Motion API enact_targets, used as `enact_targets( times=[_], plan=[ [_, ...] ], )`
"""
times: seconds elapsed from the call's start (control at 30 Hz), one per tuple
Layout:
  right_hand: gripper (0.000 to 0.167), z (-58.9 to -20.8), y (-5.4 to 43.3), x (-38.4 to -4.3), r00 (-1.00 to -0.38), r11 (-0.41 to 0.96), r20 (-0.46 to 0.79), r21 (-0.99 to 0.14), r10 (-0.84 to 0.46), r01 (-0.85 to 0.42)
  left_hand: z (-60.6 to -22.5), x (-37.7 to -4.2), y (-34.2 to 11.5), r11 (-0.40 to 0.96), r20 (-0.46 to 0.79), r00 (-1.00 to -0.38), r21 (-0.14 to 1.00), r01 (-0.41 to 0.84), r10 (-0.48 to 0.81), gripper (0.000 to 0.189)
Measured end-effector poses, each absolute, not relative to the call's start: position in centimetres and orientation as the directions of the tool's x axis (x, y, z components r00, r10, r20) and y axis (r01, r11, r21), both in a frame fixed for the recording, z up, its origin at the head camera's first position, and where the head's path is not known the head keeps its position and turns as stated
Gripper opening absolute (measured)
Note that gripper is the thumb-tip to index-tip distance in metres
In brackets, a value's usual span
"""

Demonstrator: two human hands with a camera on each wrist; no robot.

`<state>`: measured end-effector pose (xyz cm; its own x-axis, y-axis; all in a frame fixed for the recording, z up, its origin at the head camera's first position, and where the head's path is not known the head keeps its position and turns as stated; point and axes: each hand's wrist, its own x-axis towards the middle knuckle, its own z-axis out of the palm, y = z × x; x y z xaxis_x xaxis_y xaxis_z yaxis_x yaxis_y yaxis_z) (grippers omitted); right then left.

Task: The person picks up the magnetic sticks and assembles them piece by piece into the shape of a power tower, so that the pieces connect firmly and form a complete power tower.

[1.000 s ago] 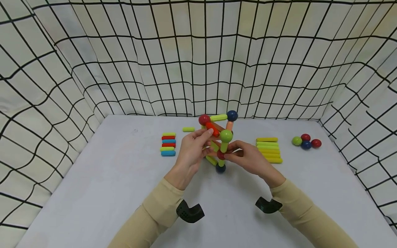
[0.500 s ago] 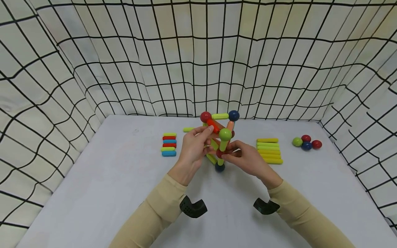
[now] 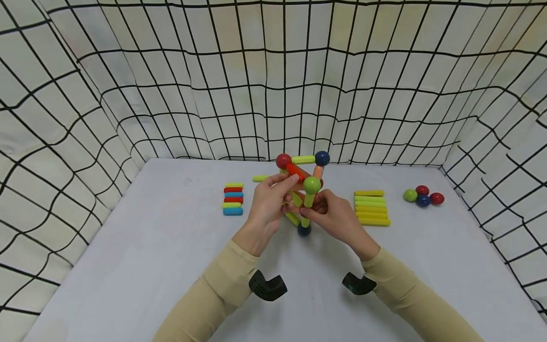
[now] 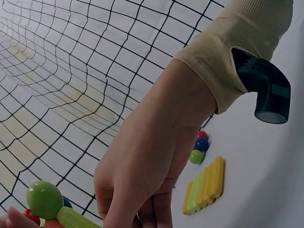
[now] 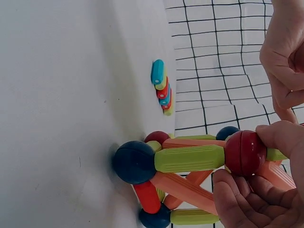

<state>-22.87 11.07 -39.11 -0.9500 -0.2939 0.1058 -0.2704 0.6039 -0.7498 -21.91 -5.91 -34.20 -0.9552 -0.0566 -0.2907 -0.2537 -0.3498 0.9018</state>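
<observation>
A standing frame of coloured balls and sticks, with a green ball (image 3: 312, 185), a red ball (image 3: 283, 161) and a blue ball (image 3: 322, 158) at its top, is between both hands. The left hand (image 3: 266, 205) pinches a short red stick (image 3: 294, 172) below the top red ball. The right hand (image 3: 335, 216) pinches another red ball (image 5: 245, 153), at the end of a green stick (image 5: 190, 158); it is largely covered in the head view. A dark blue ball (image 3: 304, 230) forms a lower corner. In the left wrist view, the right hand (image 4: 142, 156) fills the middle.
Left on the white table lie stacked short sticks (image 3: 232, 200) in red, blue and yellow-green, with a lone yellow-green stick (image 3: 260, 178) behind. Longer yellow and green sticks (image 3: 371, 208) lie right, beside loose balls (image 3: 423, 201). Black netting (image 3: 265, 95) surrounds the table.
The left hand and red stick have shifted slightly up and right toward the top red ball. The right hand has moved slightly left, its fingers covering more of the lower red ball.
</observation>
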Motion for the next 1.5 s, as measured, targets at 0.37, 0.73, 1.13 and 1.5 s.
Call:
enact_targets(
  times=[0.37,0.73,1.13,1.5],
  plan=[
    [0.039,-39.1,11.0,-22.9,-0.95,0.611,0.104,-0.744,-0.293,-0.27,-34.2,-22.1,-5.4,-0.364,-0.275,-0.959,0.902,-0.234,-0.064,0.037],
    [0.041,-38.8,12.9,-23.2,-0.952,0.626,0.062,-0.741,-0.299,-0.244,-35.2,-21.4,-7.2,-0.335,-0.233,-0.964,0.925,-0.18,-0.125,0.031],
    [0.043,-38.8,14.2,-23.7,-0.951,0.638,0.027,-0.735,-0.308,-0.228,-39.2,-23.2,-12.4,0.091,-0.104,-0.979,0.988,-0.121,-0.173,0.028],
    [0.041,-39.1,16.8,-25.4,-0.934,0.628,0.063,-0.724,-0.351,-0.285,-41.6,-23.7,-17.0,0.474,0.043,-0.997,0.878,0.067,0.061,0.031]
  ],
)
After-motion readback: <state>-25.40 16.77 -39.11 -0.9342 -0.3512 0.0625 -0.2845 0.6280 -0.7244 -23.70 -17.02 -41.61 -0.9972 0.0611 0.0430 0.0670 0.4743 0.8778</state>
